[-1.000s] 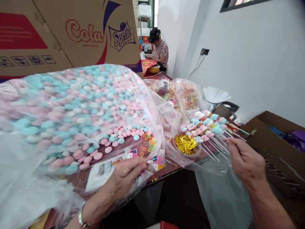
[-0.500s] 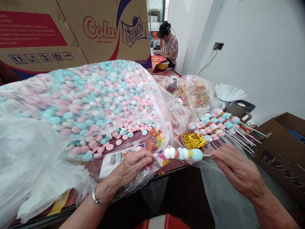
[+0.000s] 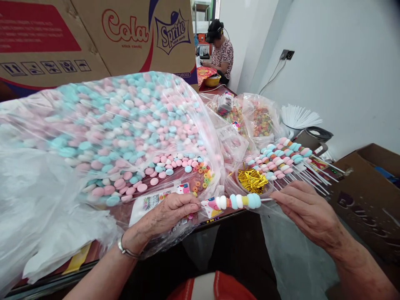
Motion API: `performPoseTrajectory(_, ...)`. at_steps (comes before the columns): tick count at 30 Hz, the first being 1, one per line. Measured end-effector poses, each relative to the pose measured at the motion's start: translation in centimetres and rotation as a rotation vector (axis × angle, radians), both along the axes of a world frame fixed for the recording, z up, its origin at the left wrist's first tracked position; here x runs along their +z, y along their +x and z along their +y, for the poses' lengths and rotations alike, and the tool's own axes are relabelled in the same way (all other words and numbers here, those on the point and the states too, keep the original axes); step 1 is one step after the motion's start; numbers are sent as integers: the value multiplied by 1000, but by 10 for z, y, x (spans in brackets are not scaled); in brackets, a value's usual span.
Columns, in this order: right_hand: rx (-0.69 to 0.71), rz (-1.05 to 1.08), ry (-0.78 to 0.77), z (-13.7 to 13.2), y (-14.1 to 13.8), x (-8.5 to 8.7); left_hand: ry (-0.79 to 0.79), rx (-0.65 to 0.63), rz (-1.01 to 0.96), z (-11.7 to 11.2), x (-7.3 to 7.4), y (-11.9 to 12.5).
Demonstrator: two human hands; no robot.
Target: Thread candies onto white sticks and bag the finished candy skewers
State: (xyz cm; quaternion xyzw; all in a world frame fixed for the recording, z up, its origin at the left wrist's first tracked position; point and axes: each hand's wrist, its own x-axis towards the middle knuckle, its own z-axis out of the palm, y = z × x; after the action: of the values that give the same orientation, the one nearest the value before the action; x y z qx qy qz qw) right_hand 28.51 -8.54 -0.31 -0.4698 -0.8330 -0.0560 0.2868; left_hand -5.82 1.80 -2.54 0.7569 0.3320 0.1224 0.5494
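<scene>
Wine-red desk (image 3: 93, 252), candy skewer (image 3: 239, 201) level at three o'clock of my left fingers (image 3: 189, 206).
My right fingers (image 3: 283, 201) pinch its stick (image 3: 266, 200); the left seem to pinch a printed bag (image 3: 210, 208). Probably lining up; next calls for an open bag mouth.

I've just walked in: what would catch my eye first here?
Probably the huge clear bag of pink, blue and white sweets spread across the left of the table, with a big "Cola" and "Sprite" cardboard box behind it. Then the candy skewer at front center, its stick in the right hand, and the shiny gold strips in a bowl just beyond.
</scene>
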Motion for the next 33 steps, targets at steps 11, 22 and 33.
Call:
performPoseTrajectory(11, 27, 64, -89, 6, -22, 2, -59, -118, 43, -5, 11, 11)
performPoseTrajectory(22, 91, 60, -177, 10, -39, 11, -166, -211, 174, -16, 33, 25)
performPoseTrajectory(33, 188, 91, -421, 4, -70, -19, -113, -309, 262, -18, 25, 36)
